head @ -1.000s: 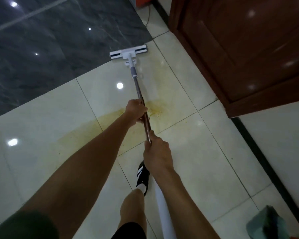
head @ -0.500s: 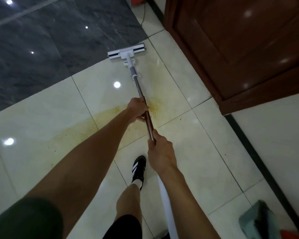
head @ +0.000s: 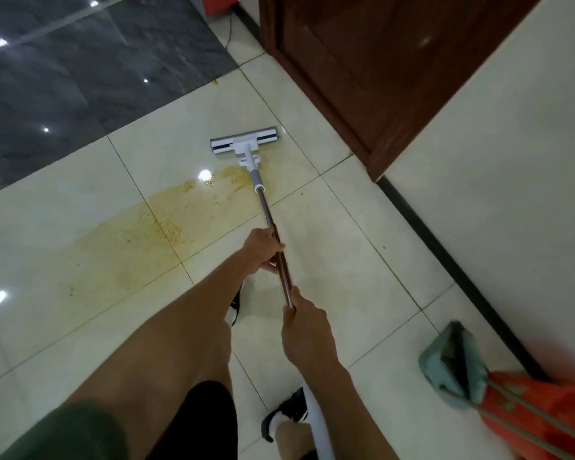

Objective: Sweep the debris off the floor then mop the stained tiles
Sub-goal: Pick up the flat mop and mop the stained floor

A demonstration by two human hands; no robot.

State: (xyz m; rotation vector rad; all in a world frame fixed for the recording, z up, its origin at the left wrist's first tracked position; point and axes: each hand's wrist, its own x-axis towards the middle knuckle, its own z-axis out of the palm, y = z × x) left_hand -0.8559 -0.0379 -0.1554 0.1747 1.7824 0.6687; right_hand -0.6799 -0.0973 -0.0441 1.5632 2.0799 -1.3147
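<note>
Mop (head: 269, 207): long axis runs near-to-far, flat white head (head: 245, 144) pointing far, resting on cream floor tiles (head: 329, 247) just beyond the yellow stain (head: 166, 220). Left hand (head: 263, 249) grips mid-shaft; right hand (head: 304, 330) grips the near end. No legible markings.

A white flat mop (head: 245, 144) (brown pole) is being rested on cream tiles (head: 312, 234). A yellowish stain (head: 166, 217) is being left spread just beside its head.

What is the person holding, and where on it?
A flat mop. Both hands grip its brown handle: the left hand midway down, the right hand near the top end.
</note>
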